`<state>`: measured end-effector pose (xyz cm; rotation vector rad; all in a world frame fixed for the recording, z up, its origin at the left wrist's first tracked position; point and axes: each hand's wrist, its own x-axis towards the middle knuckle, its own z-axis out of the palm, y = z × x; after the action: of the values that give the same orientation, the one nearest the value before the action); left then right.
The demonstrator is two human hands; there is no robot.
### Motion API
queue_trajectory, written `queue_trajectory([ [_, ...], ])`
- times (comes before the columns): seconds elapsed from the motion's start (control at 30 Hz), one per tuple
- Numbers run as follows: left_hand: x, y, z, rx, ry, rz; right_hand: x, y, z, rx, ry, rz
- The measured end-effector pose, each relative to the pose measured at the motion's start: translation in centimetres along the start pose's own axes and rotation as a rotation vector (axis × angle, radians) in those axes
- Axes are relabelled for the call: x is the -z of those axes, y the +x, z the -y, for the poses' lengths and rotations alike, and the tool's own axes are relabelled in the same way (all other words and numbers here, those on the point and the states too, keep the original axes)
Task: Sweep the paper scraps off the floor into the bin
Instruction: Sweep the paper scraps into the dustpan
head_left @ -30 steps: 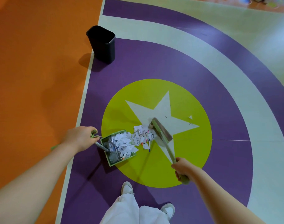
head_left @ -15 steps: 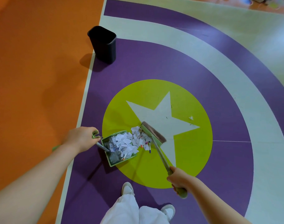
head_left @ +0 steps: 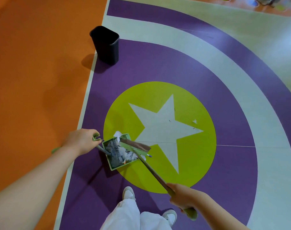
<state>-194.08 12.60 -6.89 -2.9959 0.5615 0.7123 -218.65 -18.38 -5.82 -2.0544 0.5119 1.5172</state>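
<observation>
- On the floor (head_left: 158, 68), a lime-green circle (head_left: 199, 155) with a pale star (head_left: 161, 128) lies inside purple and pale rings; an orange area fills the left side.
- At the seam between the orange area and the pale border stripe, toward the far left, the black bin (head_left: 106, 44) stands upright with its mouth open, well apart from everything else.
- On the circle's left edge sits the green dustpan (head_left: 115, 165), half on the green, half on the purple, its handle running up and left.
- The broom (head_left: 135, 145) lies across the dustpan's open side, its brown bristle head at the mouth and its long handle slanting down to the right.
- The left hand (head_left: 82, 141) grips the top of the dustpan handle, fingers (head_left: 95, 136) curled round it.
- The right hand (head_left: 182, 195) grips the broom handle near its green end, fingers wrapped round it.
- The paper scraps (head_left: 127, 154) are heaped inside the dustpan under the broom head, with one white piece at the pan's far corner and a few at the lip.
- A small blue-tipped pen (head_left: 148, 155) pokes out just beside the bristles, on the floor.
- One stray scrap (head_left: 194, 121) lies near the star's right point, well apart from the pan.
- White trousers (head_left: 133, 216) and white shoes show at the near edge.
</observation>
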Motion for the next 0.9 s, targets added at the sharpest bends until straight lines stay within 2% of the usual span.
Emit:
queue_trajectory([
  [0.3, 0.0, -0.1, 0.0, 0.011, -0.015, 0.002, 2.4, -3.7, -4.5, -0.033, 0.170, -0.139],
  [0.5, -0.1, -0.2, 0.1, 0.007, -0.017, 0.000, 4.0, -5.3, -6.9, -0.072, 0.179, -0.213],
  [0.7, -0.1, -0.2, -0.1, 0.013, -0.008, 0.002, 5.0, -6.1, -6.0, -0.067, -0.048, -0.317],
  [0.9, -0.3, -0.1, 0.2, 0.015, -0.039, 0.006, 8.4, -4.5, -2.0, -0.030, -0.220, -0.413],
])
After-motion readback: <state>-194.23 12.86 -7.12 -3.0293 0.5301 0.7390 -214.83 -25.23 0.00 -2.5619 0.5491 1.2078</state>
